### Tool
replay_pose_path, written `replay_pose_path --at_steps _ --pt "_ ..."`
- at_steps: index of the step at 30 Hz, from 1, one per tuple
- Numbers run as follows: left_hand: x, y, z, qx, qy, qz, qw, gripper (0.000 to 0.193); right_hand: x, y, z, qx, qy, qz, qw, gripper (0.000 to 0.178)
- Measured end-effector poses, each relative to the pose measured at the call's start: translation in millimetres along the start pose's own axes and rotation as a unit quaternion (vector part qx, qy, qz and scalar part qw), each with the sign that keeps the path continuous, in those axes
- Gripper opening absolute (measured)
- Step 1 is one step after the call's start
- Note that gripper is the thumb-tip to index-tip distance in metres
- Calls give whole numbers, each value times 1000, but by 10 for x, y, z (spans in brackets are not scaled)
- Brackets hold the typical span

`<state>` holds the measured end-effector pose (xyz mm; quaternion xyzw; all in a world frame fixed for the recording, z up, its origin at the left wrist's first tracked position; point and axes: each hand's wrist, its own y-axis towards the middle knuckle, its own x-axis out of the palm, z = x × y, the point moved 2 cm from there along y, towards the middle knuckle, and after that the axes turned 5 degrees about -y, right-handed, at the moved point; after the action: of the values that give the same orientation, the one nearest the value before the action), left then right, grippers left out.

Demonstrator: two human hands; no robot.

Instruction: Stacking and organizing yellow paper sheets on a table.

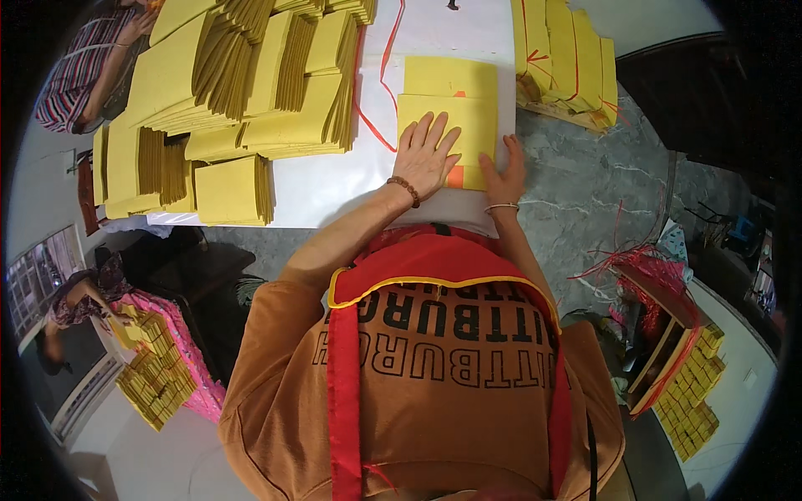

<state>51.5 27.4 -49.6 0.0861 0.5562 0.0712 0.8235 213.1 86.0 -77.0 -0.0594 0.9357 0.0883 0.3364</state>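
Note:
A yellow paper sheet (451, 77) with small orange-red patches lies on the white table near its right edge, with yellow paper folded or layered over its nearer part. My left hand (426, 154) rests flat on that paper, fingers spread and pointing away from me; a beaded bracelet circles the wrist. At the paper's right edge is my right hand (505, 174), fingers apart, thumb touching or very near the paper. Neither hand grips anything. A thin red ribbon (383, 79) runs loosely over the table to the left of the paper.
Tall stacks of folded yellow paper (292, 113) cover the table's left side. Tied yellow bundles (576, 63) stand beyond the right edge. A heap of red string (643, 284) hangs at the lower right, near piled yellow bundles (689, 392). Another person's arm (113, 63) shows at upper left.

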Motion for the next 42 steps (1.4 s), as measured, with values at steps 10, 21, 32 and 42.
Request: replay_pose_path --at_steps 10,21,32,42 --pt "25 -9 -3 19 21 -21 999 61 41 -18 173 -4 49 -3 999 40" --pt "-25 -65 -164 44 -106 -8 993 68 -24 -205 96 -191 -236 -26 952 31" --pt "78 105 247 58 234 10 970 44 5 -163 107 -224 -151 -29 962 41" --pt "-1640 -878 -130 114 19 337 935 41 -48 -133 137 -188 -100 -53 976 47"
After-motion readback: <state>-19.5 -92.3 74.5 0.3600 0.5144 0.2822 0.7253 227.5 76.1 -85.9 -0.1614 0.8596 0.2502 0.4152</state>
